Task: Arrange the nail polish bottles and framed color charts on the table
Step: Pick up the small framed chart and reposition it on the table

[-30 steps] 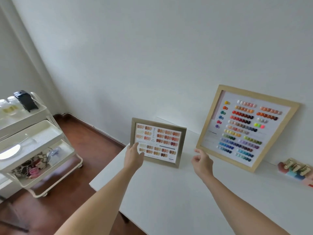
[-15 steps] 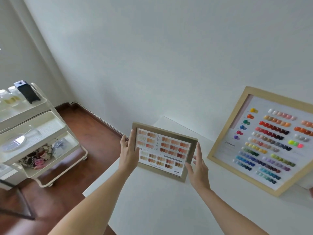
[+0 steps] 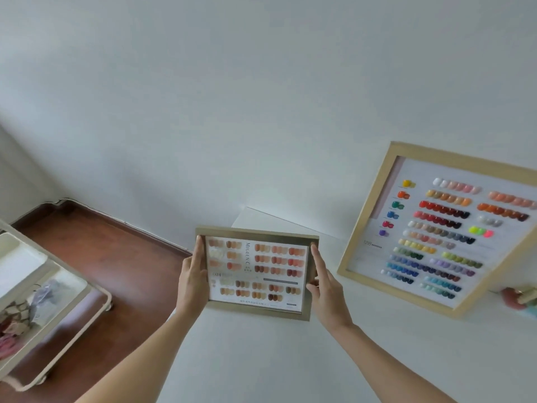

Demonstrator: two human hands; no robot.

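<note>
A small gold-framed color chart (image 3: 255, 271) with rows of nude and brown swatches is held upright over the left end of the white table (image 3: 261, 359). My left hand (image 3: 193, 279) grips its left edge and my right hand (image 3: 325, 286) grips its right edge. A large light-wood framed color chart (image 3: 436, 228) with many colored swatches leans against the wall to the right. At the far right edge, a few nail polish bottles (image 3: 520, 298) show only partly.
A white rolling cart (image 3: 52, 301) with trays of small items stands on the brown wood floor (image 3: 122, 257) to the left of the table. The white wall runs right behind the table.
My right hand left the large frame and took the small chart's right edge. Both hands now hold the small chart, closer to me and squarer to the view. The camera swung left and down.
</note>
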